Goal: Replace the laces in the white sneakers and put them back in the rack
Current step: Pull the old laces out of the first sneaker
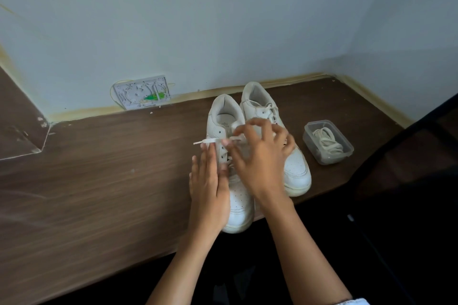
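Near white leather sneaker (pixel 238 195): stood on brown wooden desk (pixel 99 181), steadied by flat, straight-fingered left hand (pixel 210 188).
Flat white lace (pixel 210 140): pinched at upper eyelets by right hand (pixel 260 156), its end laid leftward.

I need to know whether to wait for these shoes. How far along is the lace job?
Early. The right sneaker looks fully laced and tied. The left sneaker is in hand: the left hand steadies its side while the right hand pinches a lace at the upper eyelets. More laces sit in the plastic tub. Whether fitted laces are old or new, I cannot tell. No rack in view.
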The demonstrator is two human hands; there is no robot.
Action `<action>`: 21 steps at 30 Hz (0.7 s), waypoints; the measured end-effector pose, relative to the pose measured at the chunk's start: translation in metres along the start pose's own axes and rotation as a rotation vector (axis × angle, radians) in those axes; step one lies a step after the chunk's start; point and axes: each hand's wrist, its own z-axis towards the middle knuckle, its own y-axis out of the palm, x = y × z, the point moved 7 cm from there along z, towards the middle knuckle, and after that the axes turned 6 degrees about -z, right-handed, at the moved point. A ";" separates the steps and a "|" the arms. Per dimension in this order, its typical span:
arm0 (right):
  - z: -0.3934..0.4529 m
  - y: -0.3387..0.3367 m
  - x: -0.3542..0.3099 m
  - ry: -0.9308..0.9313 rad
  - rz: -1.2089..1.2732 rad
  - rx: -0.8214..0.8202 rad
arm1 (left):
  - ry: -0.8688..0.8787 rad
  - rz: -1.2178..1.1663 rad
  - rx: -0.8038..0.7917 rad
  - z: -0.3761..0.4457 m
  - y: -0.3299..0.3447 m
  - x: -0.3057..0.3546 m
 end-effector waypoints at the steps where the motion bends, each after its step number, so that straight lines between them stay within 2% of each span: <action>1: -0.003 0.006 -0.002 0.008 -0.008 -0.028 | -0.005 0.005 0.000 0.001 0.000 0.000; 5: -0.006 0.010 -0.004 0.013 -0.036 -0.016 | 0.000 0.001 0.012 0.001 0.000 0.001; 7: -0.003 0.006 0.005 0.083 0.102 0.017 | 0.006 -0.012 0.008 0.000 0.000 0.001; 9: -0.002 -0.007 0.015 0.173 0.260 0.155 | 0.021 -0.016 0.007 0.001 -0.001 -0.001; 11: -0.004 -0.021 0.018 0.208 0.285 0.285 | 0.050 -0.007 0.009 0.000 -0.001 0.000; 14: -0.007 -0.029 0.015 0.184 0.271 0.354 | 0.031 -0.003 -0.019 0.000 0.002 0.001; 17: -0.003 -0.028 0.013 0.131 0.157 0.300 | 0.043 0.008 -0.012 0.000 0.002 0.002; 21: 0.002 -0.022 0.009 0.038 0.039 0.144 | 0.042 0.009 -0.004 0.001 0.003 0.001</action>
